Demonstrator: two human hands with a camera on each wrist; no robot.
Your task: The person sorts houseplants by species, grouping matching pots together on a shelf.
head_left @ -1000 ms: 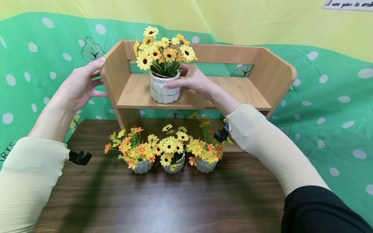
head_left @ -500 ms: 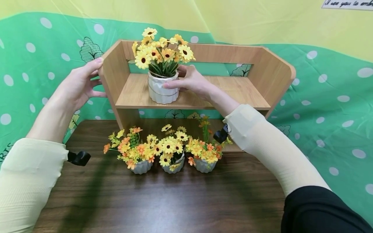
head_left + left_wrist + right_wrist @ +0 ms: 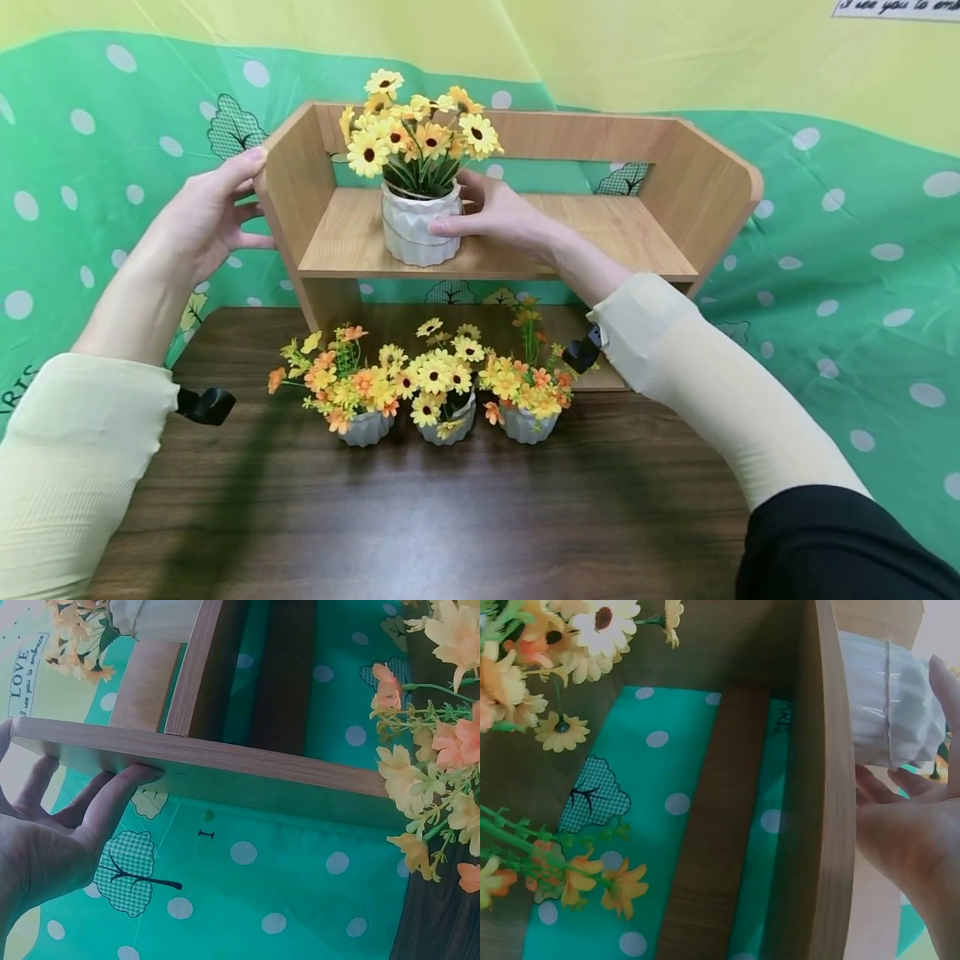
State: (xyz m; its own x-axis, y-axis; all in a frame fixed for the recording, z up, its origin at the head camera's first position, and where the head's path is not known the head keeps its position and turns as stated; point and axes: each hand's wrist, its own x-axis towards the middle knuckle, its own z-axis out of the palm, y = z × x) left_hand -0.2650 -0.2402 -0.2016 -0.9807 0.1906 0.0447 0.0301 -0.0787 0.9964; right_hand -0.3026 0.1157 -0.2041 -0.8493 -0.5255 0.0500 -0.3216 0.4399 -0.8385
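A white ribbed pot with a cord round it (image 3: 420, 235), full of yellow daisies (image 3: 431, 137), stands upright on the left part of the wooden shelf (image 3: 585, 242). My right hand (image 3: 502, 212) holds the pot's right side, thumb on its front and fingers behind. In the right wrist view, fingers lie along the pot's side (image 3: 892, 697). My left hand (image 3: 206, 212) rests against the shelf's left side panel (image 3: 292, 200). The left wrist view has spread fingers (image 3: 124, 791) touching its outer face, thumb at the edge.
On the dark table (image 3: 420, 517) before the shelf stand three flower pots: orange and yellow at left (image 3: 367, 429), yellow daisies in the middle (image 3: 453, 421), orange and yellow at right (image 3: 528, 425). A green and yellow printed cloth (image 3: 817, 250) hangs behind.
My right hand and forearm have shifted slightly right, the thumb sliding a little toward the pot's right edge. The pot and my left hand stay put.
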